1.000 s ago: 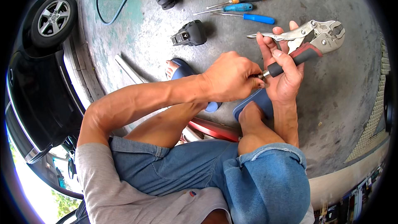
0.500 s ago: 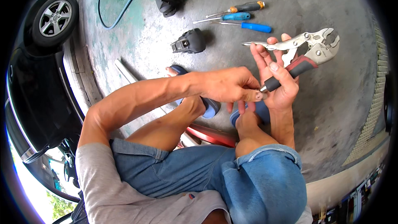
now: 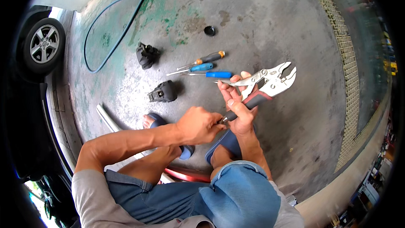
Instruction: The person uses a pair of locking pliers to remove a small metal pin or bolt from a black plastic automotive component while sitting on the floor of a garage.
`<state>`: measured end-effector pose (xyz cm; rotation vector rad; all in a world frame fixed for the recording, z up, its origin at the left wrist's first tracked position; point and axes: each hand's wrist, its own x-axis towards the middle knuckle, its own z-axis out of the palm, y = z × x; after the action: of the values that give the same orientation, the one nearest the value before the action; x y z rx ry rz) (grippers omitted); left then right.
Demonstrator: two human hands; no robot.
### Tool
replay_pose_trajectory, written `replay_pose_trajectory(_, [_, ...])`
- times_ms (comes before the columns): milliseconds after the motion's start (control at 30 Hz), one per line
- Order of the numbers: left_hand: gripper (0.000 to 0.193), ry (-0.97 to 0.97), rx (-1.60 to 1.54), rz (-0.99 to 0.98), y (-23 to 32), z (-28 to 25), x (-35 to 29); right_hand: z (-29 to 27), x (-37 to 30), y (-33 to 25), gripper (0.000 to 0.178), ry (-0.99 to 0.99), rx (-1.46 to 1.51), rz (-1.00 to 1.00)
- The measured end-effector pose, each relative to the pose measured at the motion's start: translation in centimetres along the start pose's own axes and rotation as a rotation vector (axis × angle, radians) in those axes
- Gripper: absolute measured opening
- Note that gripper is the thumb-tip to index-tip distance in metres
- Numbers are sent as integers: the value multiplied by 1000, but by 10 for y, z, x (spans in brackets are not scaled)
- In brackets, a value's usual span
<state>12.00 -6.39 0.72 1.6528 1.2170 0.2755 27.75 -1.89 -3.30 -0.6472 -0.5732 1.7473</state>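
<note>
One pair of silver, black-and-red-gripped locking pliers [image 3: 258, 97], right of centre; three plastic-handled screwdrivers [image 3: 218, 74], two blue, one black-and-orange, centre; two black plastic parts [image 3: 167, 91], centre left; one round black cap [image 3: 209, 31], upper centre.

The left elbow [image 3: 88, 152] bends at the frame's left, its forearm [image 3: 130, 145] reaching toward the centre; the left hand [image 3: 198, 123] is fisted, knuckles up. The right hand [image 3: 243, 120], just beside, faces palm-up, fingers [image 3: 223, 90] curled.
</note>
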Motion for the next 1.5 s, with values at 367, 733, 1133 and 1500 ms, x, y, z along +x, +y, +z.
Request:
replay_pose_trajectory(367, [40,-277,-437,-117,7,-26,15,-4,10,-11,74,4,44,-21])
replay_pose_trajectory(733, [47,-596,-684,-267,14,-51,16,16,3,-14,69,15,164,7])
replay_pose_trajectory(1133, [32,41,17,41,13,-24,-4,25,8,-3,72,119,52,-99])
replay_pose_trajectory(1500, [48,-330,-704,-180,15,-30,-1,18,8,-12,73,89,132,-39])
